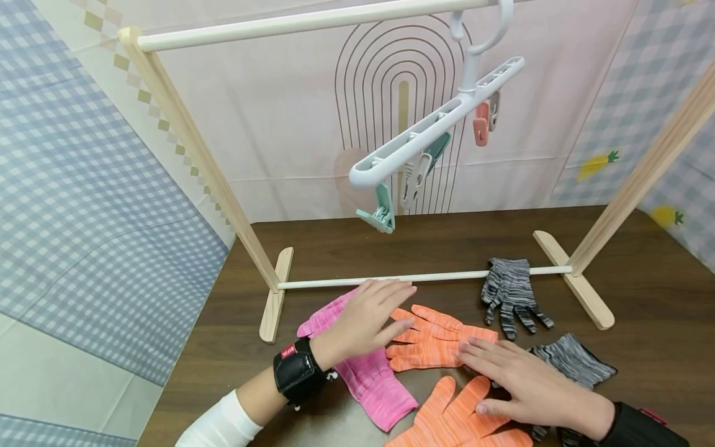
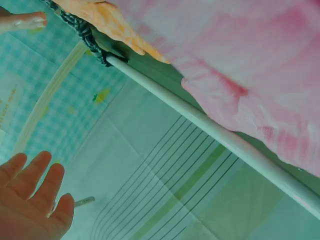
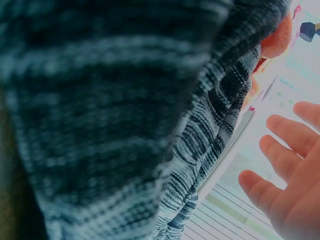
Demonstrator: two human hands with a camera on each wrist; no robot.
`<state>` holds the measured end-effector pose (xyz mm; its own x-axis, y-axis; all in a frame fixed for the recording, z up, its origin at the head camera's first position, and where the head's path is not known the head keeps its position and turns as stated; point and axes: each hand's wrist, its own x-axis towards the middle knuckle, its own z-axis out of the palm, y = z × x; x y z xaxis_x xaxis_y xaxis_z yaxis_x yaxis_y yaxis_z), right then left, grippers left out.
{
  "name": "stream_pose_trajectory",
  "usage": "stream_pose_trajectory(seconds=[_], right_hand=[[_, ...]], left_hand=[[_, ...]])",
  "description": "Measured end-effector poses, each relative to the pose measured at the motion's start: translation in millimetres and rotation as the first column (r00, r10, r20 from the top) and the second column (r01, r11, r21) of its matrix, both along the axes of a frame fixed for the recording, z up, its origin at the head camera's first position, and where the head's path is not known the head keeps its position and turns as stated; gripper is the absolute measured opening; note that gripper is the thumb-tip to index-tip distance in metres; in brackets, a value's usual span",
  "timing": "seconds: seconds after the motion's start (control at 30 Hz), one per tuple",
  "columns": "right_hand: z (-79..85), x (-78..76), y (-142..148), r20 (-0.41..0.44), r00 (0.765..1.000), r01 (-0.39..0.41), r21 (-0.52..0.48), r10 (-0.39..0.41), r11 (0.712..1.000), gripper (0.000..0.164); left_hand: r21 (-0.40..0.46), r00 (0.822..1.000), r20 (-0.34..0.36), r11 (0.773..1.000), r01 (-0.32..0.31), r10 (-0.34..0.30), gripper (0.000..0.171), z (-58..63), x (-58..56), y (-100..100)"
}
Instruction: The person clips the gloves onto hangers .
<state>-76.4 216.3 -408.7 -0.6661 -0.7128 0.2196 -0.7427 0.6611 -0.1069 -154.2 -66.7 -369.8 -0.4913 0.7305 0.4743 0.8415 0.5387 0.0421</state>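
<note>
My left hand (image 1: 368,320), fingers extended, is over a pink knit glove (image 1: 380,385), covering its middle; more pink knit shows beyond the wrist. Flat at the centre lies an orange glove (image 1: 427,351), its fingers toward my left hand. With fingers outstretched, my right hand (image 1: 519,382) overlaps that glove's cuff end. A second orange glove (image 1: 447,422) is nearer the front, partly under the right hand in the head view. Black-and-grey striped gloves lie on the right: one (image 1: 508,288) across the low bar, another (image 1: 581,360) beyond my right hand. Neither hand grips anything.
A wooden rack with an upper white rod (image 1: 313,22) and a low white bar (image 1: 385,279) stands on the brown table (image 1: 223,360). From the rod hangs a white hanger (image 1: 441,121) with several clips, including a green clip (image 1: 382,211) and a pink clip (image 1: 481,124).
</note>
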Motion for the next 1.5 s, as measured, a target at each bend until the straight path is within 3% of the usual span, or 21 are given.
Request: stream_pose_trajectory(seconds=[0.23,0.5,0.73,1.0,1.2,1.5], right_hand=[[-1.5,-0.2,1.2,-0.005,1.000,-0.008,-0.007,0.008,1.000,0.059],[-2.1,1.0,2.0,0.034,0.999,0.014,0.024,-0.015,1.000,0.058],[-2.1,1.7,2.4,0.054,0.998,0.026,0.046,-0.028,0.999,0.056],[-1.3,2.4,3.3,0.068,0.997,0.021,0.047,-0.024,0.999,0.055],[-1.4,2.7,3.0,0.071,0.997,0.019,0.047,-0.022,0.999,0.054],[-1.2,2.8,2.3,0.114,0.993,0.018,0.042,-0.023,0.999,0.054]], left_hand=[[0.117,0.994,-0.102,0.992,0.038,-0.026,0.042,7.5,-4.2,1.5],[0.266,0.986,-0.166,0.963,0.049,-0.005,0.042,17.1,-9.8,2.9],[0.347,0.986,-0.165,0.936,0.056,0.003,0.041,27.5,-14.6,0.5],[0.383,0.992,-0.126,0.923,0.022,0.029,0.047,35.6,-20.1,-1.7],[0.470,0.998,-0.065,0.882,0.010,0.024,0.047,44.4,-22.9,-3.1],[0.573,0.999,-0.038,0.819,0.043,-0.026,0.047,57.8,-26.8,0.0]])
